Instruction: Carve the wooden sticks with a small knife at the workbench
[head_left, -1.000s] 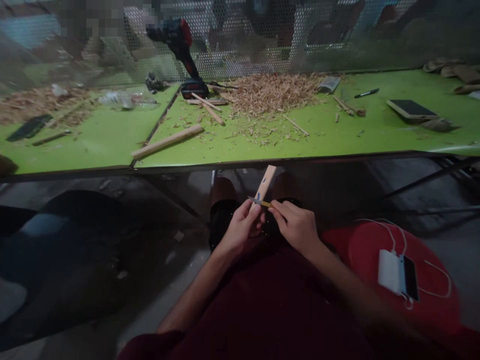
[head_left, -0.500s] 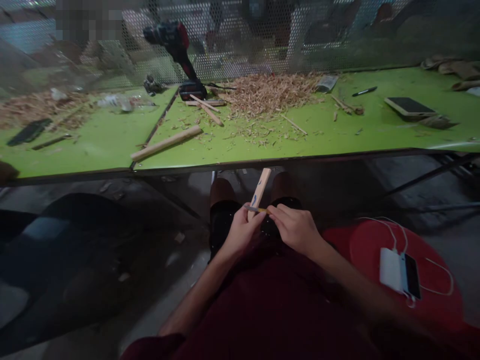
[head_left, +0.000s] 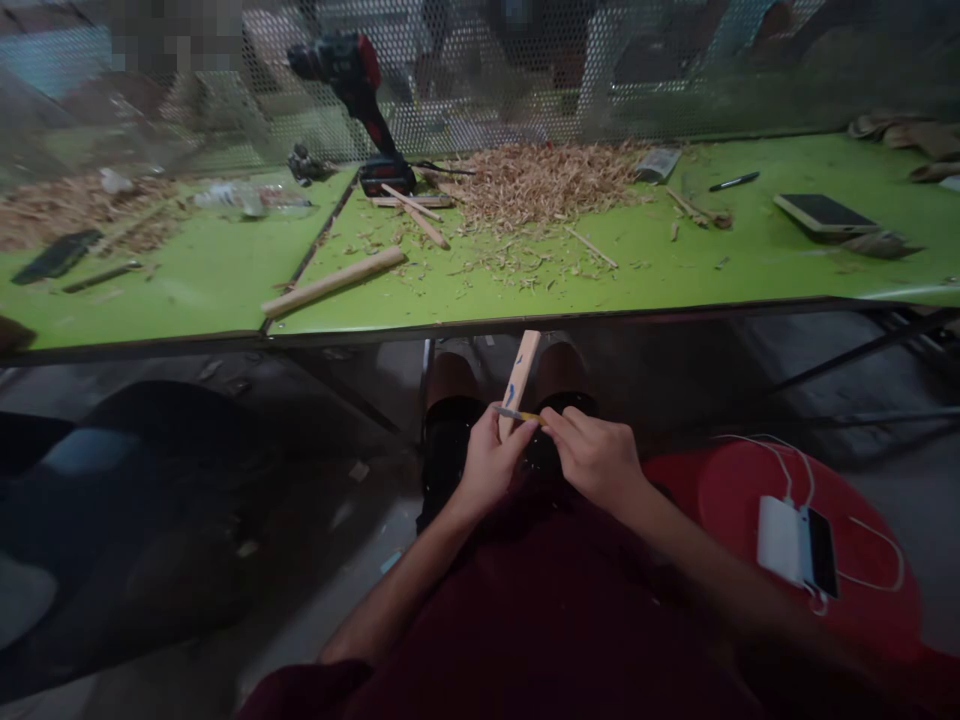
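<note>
Over my lap, my left hand [head_left: 491, 465] is closed around the lower end of a flat pale wooden stick [head_left: 521, 368] with a blue mark, which points up toward the table edge. My right hand [head_left: 596, 458] is closed on a small knife [head_left: 516, 414] with a yellowish handle. Its thin blade lies across the stick just above my left thumb. Both hands sit close together below the green table [head_left: 660, 275].
On the green table lie a heap of wood shavings [head_left: 544, 180], a round wooden dowel [head_left: 334, 282], thin sticks, a red-and-black cordless drill [head_left: 360, 100], a pen [head_left: 733, 182] and a phone [head_left: 823, 213]. A red stool [head_left: 862, 580] at my right carries a power bank and phone.
The stick has turned slightly more upright and shifted a little left. My hands stay together with the blade still across the wood.
</note>
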